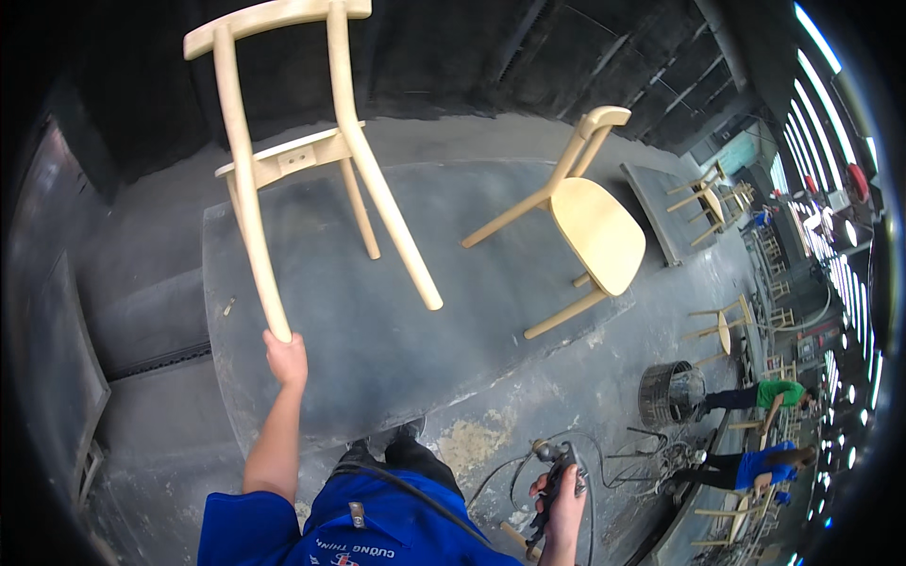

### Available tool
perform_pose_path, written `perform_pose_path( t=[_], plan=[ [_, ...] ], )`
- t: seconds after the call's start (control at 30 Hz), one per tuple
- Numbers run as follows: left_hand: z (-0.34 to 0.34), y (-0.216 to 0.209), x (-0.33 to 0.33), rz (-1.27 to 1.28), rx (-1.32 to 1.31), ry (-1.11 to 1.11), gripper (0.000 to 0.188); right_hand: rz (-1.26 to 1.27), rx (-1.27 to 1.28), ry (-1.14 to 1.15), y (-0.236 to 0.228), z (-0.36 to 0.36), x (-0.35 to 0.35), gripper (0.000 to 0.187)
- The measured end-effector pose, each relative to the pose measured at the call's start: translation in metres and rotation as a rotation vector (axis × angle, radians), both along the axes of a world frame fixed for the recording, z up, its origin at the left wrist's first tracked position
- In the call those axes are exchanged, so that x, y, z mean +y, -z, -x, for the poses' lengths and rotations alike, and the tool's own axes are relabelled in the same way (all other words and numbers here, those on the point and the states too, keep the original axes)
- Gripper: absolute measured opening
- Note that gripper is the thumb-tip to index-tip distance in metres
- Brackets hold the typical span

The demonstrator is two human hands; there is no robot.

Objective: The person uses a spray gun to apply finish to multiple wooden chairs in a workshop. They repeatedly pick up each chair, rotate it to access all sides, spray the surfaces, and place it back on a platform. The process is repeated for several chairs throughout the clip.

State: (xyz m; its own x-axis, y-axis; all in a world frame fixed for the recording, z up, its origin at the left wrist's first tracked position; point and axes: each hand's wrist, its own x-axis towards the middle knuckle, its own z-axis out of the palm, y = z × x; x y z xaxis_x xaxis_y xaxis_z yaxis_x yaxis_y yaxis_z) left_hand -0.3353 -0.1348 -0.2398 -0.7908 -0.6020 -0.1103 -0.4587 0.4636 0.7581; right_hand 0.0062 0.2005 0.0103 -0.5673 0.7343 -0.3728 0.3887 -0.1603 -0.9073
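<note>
Blue shirt foremost, a wooden chair is held by one leg's end in the left hand, its length stretching forward, a dark tool gripped in the right hand.

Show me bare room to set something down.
Free: the dark work surface, near middle, between your left hand, the near edge and the right chair; also farther back, between that chair and the left chair. Crowded: floor clutter beyond your right hand, beside the black bin.

Left hand gripping chair, right hand holding tool
</note>
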Motion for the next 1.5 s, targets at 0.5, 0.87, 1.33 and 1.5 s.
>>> perform_pose_path(
  t=[0.5,0.87,1.33,1.5],
  plan=[
    [0.063,-0.007,-0.03,0.006,-0.006,-0.004,0.041,0.672,0.339,-0.373,0.165,0.222,-0.072,0.048],
    [0.04,-0.019,-0.01,-0.019,0.036,-0.023,0.032,0.411,-0.089,-0.408,0.156,0.233,-0.077,0.029],
    [0.035,-0.042,-0.001,-0.067,-0.079,0.032,0.038,-0.321,0.078,-0.732,0.065,0.248,-0.104,0.052],
    [0.031,-0.057,-0.002,-0.124,-0.122,0.055,0.038,-0.207,0.379,-0.807,0.01,0.239,-0.11,0.053]
  ],
)
